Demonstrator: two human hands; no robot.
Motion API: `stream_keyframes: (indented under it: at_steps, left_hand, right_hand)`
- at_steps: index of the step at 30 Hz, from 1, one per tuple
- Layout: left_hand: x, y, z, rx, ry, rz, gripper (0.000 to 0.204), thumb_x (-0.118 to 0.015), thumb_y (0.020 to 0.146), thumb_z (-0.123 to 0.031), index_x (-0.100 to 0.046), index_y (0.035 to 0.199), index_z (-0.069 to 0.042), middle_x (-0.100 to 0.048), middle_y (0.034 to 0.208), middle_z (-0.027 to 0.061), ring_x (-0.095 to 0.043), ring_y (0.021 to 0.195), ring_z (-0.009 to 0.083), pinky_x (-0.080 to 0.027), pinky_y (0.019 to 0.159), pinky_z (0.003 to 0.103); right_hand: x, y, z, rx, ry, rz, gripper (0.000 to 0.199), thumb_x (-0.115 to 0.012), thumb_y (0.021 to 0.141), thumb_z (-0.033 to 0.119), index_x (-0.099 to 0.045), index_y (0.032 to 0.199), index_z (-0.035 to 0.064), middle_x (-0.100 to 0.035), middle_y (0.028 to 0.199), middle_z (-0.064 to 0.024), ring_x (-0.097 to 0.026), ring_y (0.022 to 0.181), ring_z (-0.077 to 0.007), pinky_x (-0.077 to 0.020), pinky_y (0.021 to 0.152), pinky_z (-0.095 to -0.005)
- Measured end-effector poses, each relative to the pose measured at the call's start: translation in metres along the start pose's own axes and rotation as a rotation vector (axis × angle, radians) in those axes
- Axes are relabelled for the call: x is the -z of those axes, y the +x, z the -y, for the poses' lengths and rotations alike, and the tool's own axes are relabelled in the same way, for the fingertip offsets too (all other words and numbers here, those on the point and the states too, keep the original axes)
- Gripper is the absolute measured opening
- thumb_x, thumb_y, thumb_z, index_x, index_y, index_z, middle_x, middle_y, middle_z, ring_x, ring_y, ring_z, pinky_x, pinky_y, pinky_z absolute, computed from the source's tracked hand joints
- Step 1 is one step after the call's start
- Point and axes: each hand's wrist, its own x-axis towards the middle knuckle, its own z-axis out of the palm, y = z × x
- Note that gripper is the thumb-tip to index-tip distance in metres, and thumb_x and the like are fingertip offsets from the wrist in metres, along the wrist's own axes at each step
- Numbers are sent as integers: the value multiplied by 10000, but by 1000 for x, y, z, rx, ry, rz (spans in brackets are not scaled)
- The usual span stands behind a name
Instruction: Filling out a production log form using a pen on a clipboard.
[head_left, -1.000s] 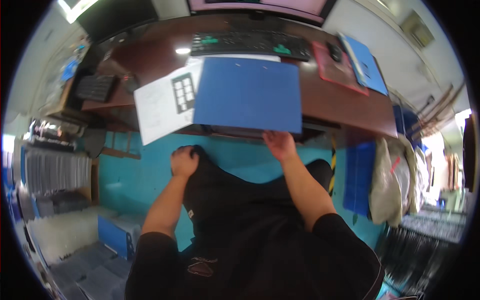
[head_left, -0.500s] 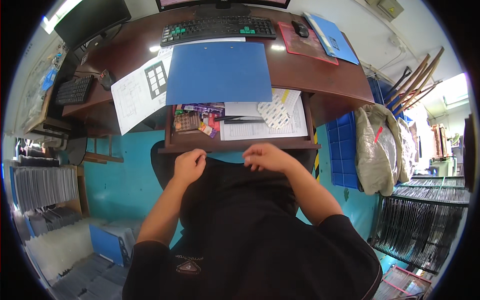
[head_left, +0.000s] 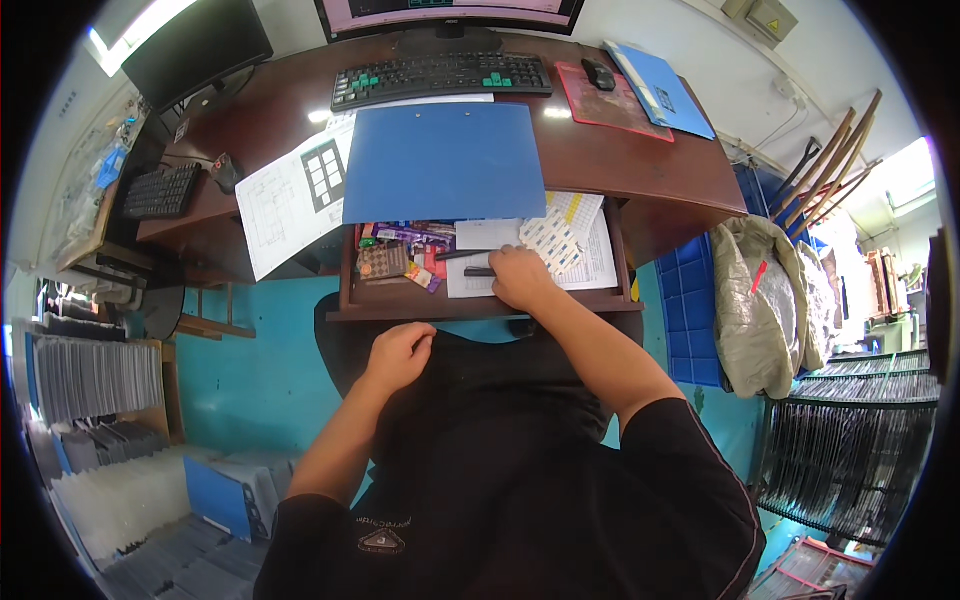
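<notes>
My right hand [head_left: 522, 278] reaches into the open drawer [head_left: 400, 312], its fingers bent down onto the right end of a short black pen-like stick [head_left: 478, 271]. A second black stick [head_left: 465, 254] lies just beyond, partly under the fingers. Both rest over white printed sheets [head_left: 590, 272]. A white blister pack [head_left: 552, 240] with small coloured marks is right beside the knuckles. My left hand [head_left: 400, 357] hovers over my lap in front of the drawer, fingers curled in, with nothing visible in it. Small colourful packets [head_left: 425, 270] and a brown blister-like pack [head_left: 383, 262] fill the drawer's left side.
A blue clipboard-like folder [head_left: 445, 160] overhangs the drawer's back. Around it on the desk are a drawing sheet [head_left: 290, 205], a black keyboard [head_left: 440, 80], a mouse [head_left: 598, 74] on a red-edged pad, and another blue folder [head_left: 660, 90]. Blue crates [head_left: 690, 310] stand at right.
My right hand has moved forward from in front of the drawer onto the black sticks, and the nearer stick has shifted toward me. My left hand stays curled near the drawer front.
</notes>
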Motion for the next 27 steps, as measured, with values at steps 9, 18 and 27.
stream_keyframes:
  at_steps: [9,18,27]
  left_hand:
    - [-9,17,-2,159,36,93,124,-635,905,-83,-699,1004,-44,-717,875,133,-707,760,267,-546,704,339]
    - [-7,33,7,124,50,89,181,-652,886,-107,-706,1055,-67,-727,957,133,-717,884,293,-554,794,373]
    - [10,56,78,126,172,154,483,-724,839,-187,-615,1299,-92,-583,1381,199,-541,1293,385,-437,1081,460]
  right_hand:
    - [8,-32,-22,-40,290,-102,181,-655,782,165,-669,937,71,-682,934,-172,-663,904,-389,-533,847,-470]
    - [24,-27,-9,52,206,-317,170,-637,727,139,-610,874,56,-638,872,-146,-646,853,-364,-531,764,-461]
    - [5,-69,-29,-176,396,-191,243,-721,746,161,-570,918,79,-629,869,-147,-636,863,-369,-509,768,-478]
